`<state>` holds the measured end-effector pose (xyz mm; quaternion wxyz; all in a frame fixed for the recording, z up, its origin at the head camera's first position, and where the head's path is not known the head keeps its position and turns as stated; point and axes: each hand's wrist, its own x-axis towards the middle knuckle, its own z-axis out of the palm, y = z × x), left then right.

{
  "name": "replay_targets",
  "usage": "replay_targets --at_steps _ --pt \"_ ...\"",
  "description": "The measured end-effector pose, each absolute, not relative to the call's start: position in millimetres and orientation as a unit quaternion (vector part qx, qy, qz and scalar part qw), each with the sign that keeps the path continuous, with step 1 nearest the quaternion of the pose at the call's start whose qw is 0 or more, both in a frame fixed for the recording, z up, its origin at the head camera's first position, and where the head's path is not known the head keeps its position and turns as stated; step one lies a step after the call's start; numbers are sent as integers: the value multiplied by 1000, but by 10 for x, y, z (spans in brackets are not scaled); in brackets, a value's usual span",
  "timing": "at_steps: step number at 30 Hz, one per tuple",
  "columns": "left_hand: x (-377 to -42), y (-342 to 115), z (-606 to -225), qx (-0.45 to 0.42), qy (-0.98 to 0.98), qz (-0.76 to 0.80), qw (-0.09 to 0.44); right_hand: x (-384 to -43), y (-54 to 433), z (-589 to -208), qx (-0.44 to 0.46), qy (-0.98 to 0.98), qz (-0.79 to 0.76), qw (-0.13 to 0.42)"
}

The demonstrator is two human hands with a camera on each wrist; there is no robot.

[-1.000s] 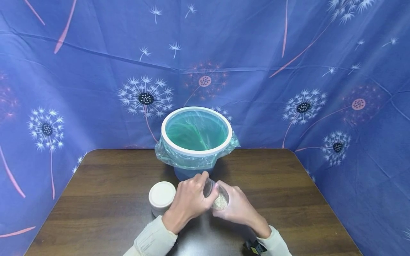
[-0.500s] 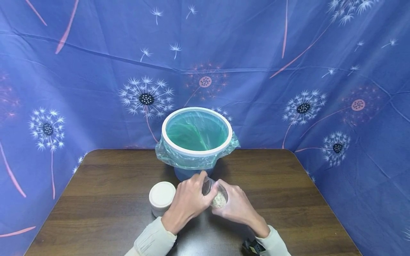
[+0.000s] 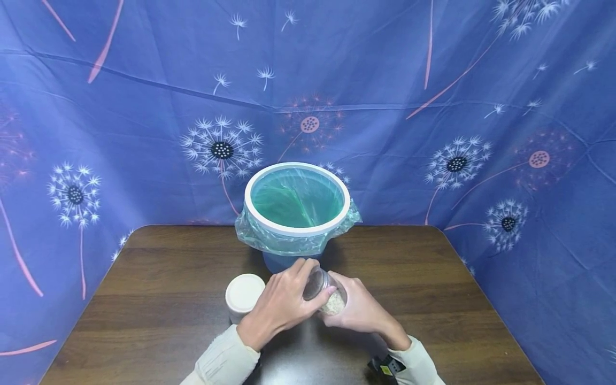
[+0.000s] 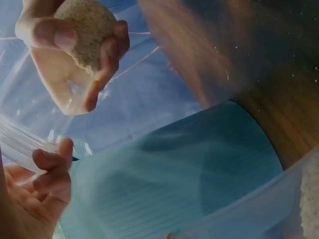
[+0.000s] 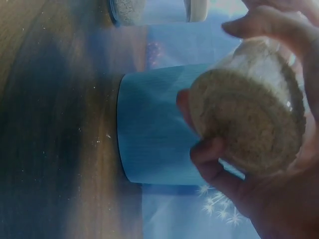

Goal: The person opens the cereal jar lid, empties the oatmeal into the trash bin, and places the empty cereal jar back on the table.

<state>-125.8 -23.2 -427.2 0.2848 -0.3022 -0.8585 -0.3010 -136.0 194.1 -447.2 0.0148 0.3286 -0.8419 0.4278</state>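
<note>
A clear plastic jar with pale, crumbly grains in its bottom is held between both hands, tilted in front of the bin. My right hand grips its grain-filled lower part; the right wrist view shows the jar's base with fingers around it. At the threaded end, my left hand curls its fingers and thumb around the clear plastic. In the left wrist view the grains are packed toward the base. Just left of my left hand stands a white-lidded jar, partly covered by that hand.
Behind the hands stands a blue bin with a white rim and a green translucent liner folded over it. It sits on a brown wooden table. A blue dandelion-print cloth hangs at the back and sides.
Both hands have shifted slightly with the jar, which has turned a little; more of its clear threaded end shows now. The bin and white-lidded jar have stayed put.
</note>
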Motion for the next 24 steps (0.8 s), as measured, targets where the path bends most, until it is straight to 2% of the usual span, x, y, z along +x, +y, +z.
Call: replay_targets --at_steps 11,17,24 --pt "-1290 -302 -4215 -427 -805 -265 314 -1383 2031 -4447 401 -791 456 -73" --pt "-1297 -276 -4218 -430 -800 -259 329 -1372 2017 -4455 402 -775 476 -102" --pt "-1309 -263 -4212 -427 -791 -260 352 -1353 1985 -4463 401 -769 487 -104"
